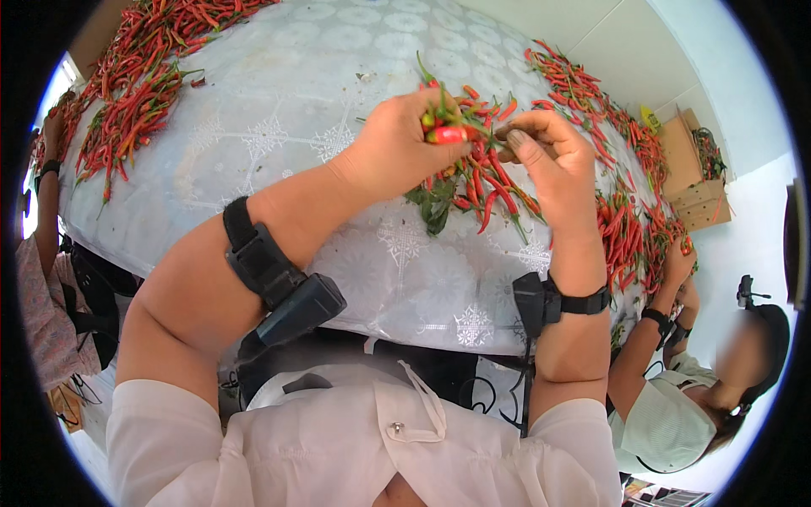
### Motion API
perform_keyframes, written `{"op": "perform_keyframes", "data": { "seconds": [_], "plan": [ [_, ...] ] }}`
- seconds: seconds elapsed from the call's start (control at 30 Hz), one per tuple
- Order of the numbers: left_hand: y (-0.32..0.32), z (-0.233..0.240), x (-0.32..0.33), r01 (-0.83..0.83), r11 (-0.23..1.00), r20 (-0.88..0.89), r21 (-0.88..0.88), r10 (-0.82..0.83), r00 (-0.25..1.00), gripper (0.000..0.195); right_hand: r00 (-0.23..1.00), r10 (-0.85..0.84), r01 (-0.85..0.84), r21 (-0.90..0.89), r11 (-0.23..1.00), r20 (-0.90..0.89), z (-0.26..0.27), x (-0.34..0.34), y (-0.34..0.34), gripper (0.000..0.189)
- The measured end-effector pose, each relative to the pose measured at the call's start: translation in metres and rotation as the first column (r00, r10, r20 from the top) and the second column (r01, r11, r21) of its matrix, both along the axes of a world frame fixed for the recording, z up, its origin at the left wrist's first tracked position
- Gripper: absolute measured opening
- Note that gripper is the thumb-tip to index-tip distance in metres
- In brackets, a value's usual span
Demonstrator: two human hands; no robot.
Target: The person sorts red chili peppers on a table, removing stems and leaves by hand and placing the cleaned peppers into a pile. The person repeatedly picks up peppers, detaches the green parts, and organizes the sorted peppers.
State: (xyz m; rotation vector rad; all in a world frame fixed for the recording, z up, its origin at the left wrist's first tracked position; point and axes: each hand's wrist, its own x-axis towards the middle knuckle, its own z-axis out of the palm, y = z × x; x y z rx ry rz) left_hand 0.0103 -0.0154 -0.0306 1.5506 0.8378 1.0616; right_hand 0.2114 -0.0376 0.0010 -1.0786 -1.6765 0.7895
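My left hand [399, 142] is closed around a small bunch of red chili peppers [448, 135] with green stems, some still partly green. Close beside it on the right, the curled fingers of my right hand [551, 155] reach the stem ends of that bunch. Blur and overlap hide whether those fingertips pinch a stem. Below both hands, a loose pile of red chili peppers [491, 190] lies on the patterned plastic tablecloth [355, 253]. A few dark green leaves [436, 206] rest at the pile's near left side.
Large heaps of chili peppers lie at the far left [136, 108] and along the right side [618, 234]. A cardboard box [700, 203] stands beyond the right edge. One co-worker [671, 405] handles peppers at right; another person's arm [47, 184] shows at left. Cables [500, 393] hang below the table.
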Motion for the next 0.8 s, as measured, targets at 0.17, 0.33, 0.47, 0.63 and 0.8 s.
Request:
{"op": "perform_keyframes", "data": {
  "seconds": [0.17, 0.33, 0.47, 0.63, 0.8],
  "plan": [
    [0.007, -0.002, -0.004, -0.032, 0.976, 0.338, -0.216, 0.106, 0.935, 0.027, 0.602, -0.025, 0.084, -0.032, 0.996, 0.798, 0.004, 0.018, 0.006, 0.026],
    [0.015, -0.005, -0.006, 0.03, 0.953, 0.397, -0.301, 0.096, 0.913, 0.025, 0.619, 0.013, 0.092, -0.089, 0.992, 0.786, -0.005, 0.024, 0.011, 0.022],
    [0.016, -0.005, -0.007, 0.049, 0.935, 0.44, -0.351, 0.118, 0.89, 0.016, 0.765, -0.09, 0.17, -0.065, 0.983, 0.638, 0.012, 0.027, 0.005, 0.017],
    [0.012, -0.005, -0.006, 0.161, 0.919, 0.504, -0.359, 0.046, 0.862, 0.021, 0.963, -0.168, 0.16, 0.054, 0.986, 0.209, 0.017, 0.025, -0.003, 0.01],
    [0.003, 0.0, -0.003, 0.323, 0.816, 0.598, -0.48, 0.034, 0.801, 0.025, 0.971, -0.237, 0.217, 0.389, 0.895, 0.005, 0.008, 0.006, -0.003, 0.014]
  ]
}}
